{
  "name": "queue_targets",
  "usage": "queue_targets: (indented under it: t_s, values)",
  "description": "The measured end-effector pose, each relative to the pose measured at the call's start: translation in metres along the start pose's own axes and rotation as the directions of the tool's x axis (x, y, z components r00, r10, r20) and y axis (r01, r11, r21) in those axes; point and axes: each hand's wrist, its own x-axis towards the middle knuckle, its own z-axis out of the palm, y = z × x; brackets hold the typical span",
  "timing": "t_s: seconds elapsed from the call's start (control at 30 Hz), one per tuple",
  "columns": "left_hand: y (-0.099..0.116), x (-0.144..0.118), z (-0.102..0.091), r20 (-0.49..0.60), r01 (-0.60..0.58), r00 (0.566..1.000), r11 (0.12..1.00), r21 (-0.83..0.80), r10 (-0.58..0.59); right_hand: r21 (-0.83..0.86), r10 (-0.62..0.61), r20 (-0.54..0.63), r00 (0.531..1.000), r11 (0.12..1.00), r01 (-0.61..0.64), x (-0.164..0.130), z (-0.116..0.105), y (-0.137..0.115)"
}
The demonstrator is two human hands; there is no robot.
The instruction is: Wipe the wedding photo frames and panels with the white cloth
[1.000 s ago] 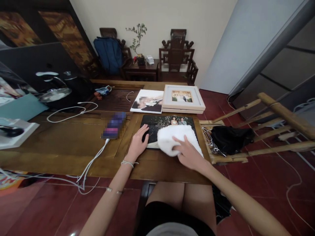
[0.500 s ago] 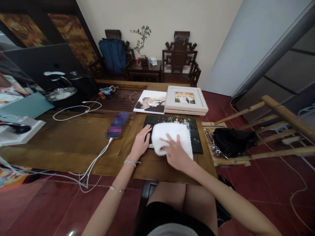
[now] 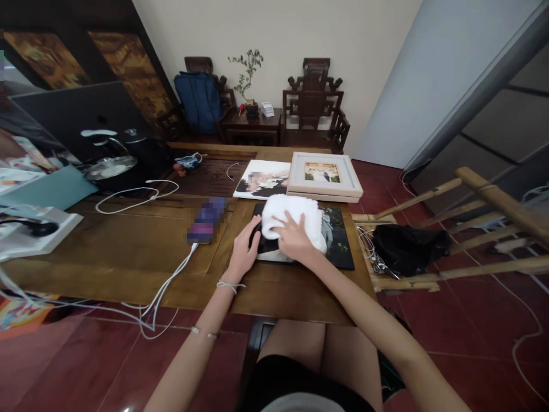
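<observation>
A dark photo panel point(image 3: 340, 252) lies flat on the wooden table, its left part covered by a folded white towel point(image 3: 291, 207). My right hand point(image 3: 295, 237) presses on the towel from above and holds it, fingers partly spread and the thumb tucked against its fold. At the panel's left edge rests my left hand point(image 3: 246, 247), its fingers stretched out, holding nothing. A pale figure in the printed picture shows just right of the towel. What lies beneath the towel is hidden.
Behind the panel lie a white photo print point(image 3: 259, 178) and pale framed photos point(image 3: 325, 178). A phone point(image 3: 206, 220) with a white cable point(image 3: 175, 277) is on the left. Farther left stand a glass-lidded pot point(image 3: 112, 169) and a power strip point(image 3: 40, 232). A bamboo rack point(image 3: 433, 197) stands right.
My right hand has moved the towel away from me and slightly left over the panel, uncovering more of its lower and right parts. The left hand stays at the edge.
</observation>
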Motion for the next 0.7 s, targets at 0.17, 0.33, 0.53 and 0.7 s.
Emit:
queue_targets:
  t_s: [0.17,0.33,0.53,0.7]
  values:
    - [0.002,-0.001,-0.003,-0.132,0.009,0.991,0.998,-0.069,-0.018,0.076,-0.292,0.017,0.956,0.954,0.29,-0.029,0.004,-0.021]
    - [-0.005,-0.001,0.005,0.04,-0.028,0.999,0.996,0.082,0.025,0.116,-0.192,0.008,0.981,0.975,0.189,-0.082,-0.014,0.011]
    - [-0.01,-0.001,0.01,0.046,-0.073,0.997,0.984,0.164,0.067,-0.035,0.148,-0.124,0.981,0.988,-0.153,-0.09,-0.017,0.055]
    - [-0.01,0.0,0.01,0.043,-0.076,0.997,0.983,0.17,0.07,-0.01,0.138,-0.041,0.99,0.99,-0.138,-0.021,-0.013,0.037]
